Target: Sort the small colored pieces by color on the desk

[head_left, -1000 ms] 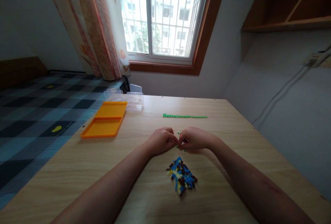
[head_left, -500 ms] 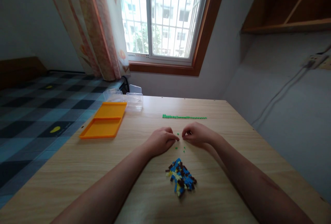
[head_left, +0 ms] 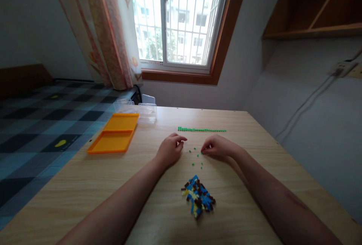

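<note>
The right hand (head_left: 218, 145) is brought down to the bench (head_left: 268, 147), its grip closed to a pinch, fingertips together at a small green piece (head_left: 201, 153); the piece is too tiny to tell whether it is clamped or only touched. The left hand (head_left: 170, 150) rests just left of the loose green pieces (head_left: 195, 148), its grip apart, index finger stretched out, with nothing visible held. Six of those pieces lie scattered between and just near of the hands.

The step in hand looks like sorting tiny pieces singly, and it calls for a light pinch with the very tips, square to the bench, so that a piece does not flick away. The left index finger could steady a piece while the right grip takes it. Wrists are best kept high enough that no forearm drags across the mixed pile (head_left: 198, 196), which lies nearer, between the arms.

On the far side, the green row (head_left: 195, 129) runs left to right beyond both hands, so forward reaches should stop short of it. The orange tray (head_left: 110, 142) sits well to the left by the bench's left edge, beside the bed (head_left: 36, 124). Rightward, the open bench gives the right elbow the most room.
</note>
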{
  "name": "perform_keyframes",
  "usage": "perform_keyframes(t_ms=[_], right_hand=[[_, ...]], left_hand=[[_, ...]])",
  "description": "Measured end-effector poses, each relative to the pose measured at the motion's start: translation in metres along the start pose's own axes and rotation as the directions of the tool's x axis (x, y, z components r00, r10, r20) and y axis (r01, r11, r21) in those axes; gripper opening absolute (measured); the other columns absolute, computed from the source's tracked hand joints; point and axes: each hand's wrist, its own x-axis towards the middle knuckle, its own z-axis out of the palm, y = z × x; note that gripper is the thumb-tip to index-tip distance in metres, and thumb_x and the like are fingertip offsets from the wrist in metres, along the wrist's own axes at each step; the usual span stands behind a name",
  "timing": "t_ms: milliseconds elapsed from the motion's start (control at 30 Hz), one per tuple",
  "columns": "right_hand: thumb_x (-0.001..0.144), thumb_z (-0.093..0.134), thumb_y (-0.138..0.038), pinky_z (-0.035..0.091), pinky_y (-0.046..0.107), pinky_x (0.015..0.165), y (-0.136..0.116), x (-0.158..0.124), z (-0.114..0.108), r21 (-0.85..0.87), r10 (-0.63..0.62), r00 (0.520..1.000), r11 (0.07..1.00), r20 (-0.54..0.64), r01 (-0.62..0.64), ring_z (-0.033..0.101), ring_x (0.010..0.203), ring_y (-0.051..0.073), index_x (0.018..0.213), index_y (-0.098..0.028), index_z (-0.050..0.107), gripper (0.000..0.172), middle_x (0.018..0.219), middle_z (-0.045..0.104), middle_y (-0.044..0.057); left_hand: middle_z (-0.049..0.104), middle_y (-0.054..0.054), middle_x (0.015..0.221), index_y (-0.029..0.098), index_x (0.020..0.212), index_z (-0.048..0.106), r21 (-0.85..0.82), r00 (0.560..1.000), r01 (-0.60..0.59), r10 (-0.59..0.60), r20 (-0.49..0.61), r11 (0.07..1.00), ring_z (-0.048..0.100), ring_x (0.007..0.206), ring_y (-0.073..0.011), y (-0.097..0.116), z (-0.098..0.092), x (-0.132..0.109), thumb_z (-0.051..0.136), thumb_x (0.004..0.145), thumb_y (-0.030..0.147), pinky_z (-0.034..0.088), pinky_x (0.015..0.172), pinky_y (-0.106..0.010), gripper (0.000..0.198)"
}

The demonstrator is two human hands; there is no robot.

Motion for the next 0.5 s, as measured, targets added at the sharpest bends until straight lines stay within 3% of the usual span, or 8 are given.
perform_keyframes(t_ms=[200, 367, 500], right_hand=[[0.076, 0.062, -0.018, 0.039, 0.023, 0.059, -0.0062, -0.0014, 0.0, -0.05, -0.004, 1.0, 0.999, 0.012, 0.004, 0.059, 0.064, 0.013, 0.087, -0.021, 0.081, 0.022, 0.075, 0.074, 0.001], [0.074, 0.066, -0.019, 0.038, 0.022, 0.056, -0.007, -0.0013, 0.0014, -0.01, 0.006, 1.0, 1.0, 0.011, -0.006, 0.056, 0.062, 0.012, 0.088, -0.021, 0.079, 0.019, 0.071, 0.068, 0.0], [0.079, 0.069, -0.025, 0.039, 0.022, 0.057, -0.0044, 0.0028, 0.0056, 0.07, 0.016, 0.995, 0.998, -0.098, -0.009, 0.055, 0.062, 0.012, 0.089, -0.019, 0.079, 0.015, 0.071, 0.067, 0.001]], left_hand=[[0.068, -0.003, 0.093, 0.023, 0.094, 0.078, 0.113, 0.987, -0.105, 0.09, 0.135, 0.988, 0.061, 0.074, -0.014, 0.0036, 0.0007, -0.0045, 0.056, 0.085, 0.015, 0.048, 0.075, -0.028, 0.025], [0.068, -0.002, 0.096, 0.026, 0.095, 0.078, 0.153, 0.978, -0.121, 0.092, 0.186, 0.981, 0.063, 0.081, -0.0154, 0.0045, -0.0002, -0.0055, 0.058, 0.084, 0.016, 0.049, 0.078, -0.029, 0.025], [0.068, -0.002, 0.097, 0.028, 0.095, 0.079, 0.159, 0.974, -0.136, 0.102, 0.201, 0.978, 0.063, 0.083, -0.0156, 0.0053, -0.0012, -0.006, 0.061, 0.084, 0.02, 0.048, 0.078, -0.028, 0.023]])
